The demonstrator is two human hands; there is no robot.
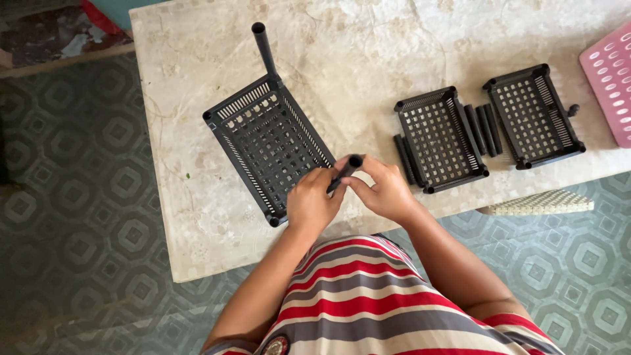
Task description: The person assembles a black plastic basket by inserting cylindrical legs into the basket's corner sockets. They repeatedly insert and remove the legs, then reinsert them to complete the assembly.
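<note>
At the far left of the counter (197, 217) — a pale, marbled slab — sits your large black slotted basket tray (266, 144), turned at an angle, with one black tube post (265, 49) standing up from its far corner. Your left hand (310, 204) rests at the tray's near right corner, fingers curled shut around the lower end of a second black tube (345, 169). Your right hand (384, 190) meets it just beside, its grip pinched together on the same tube near the open top end, so the tube sits tilted between both hands right at the tray's edge.

Further right lies a smaller black tray (439, 139), with loose black tubes (483, 128) lying flat on either side of it — then another small black tray (534, 115). At the right edge, a pink perforated tray (611, 82) is only partly in view. Below the counter's edge a cream woven stool seat (542, 202) shows.
</note>
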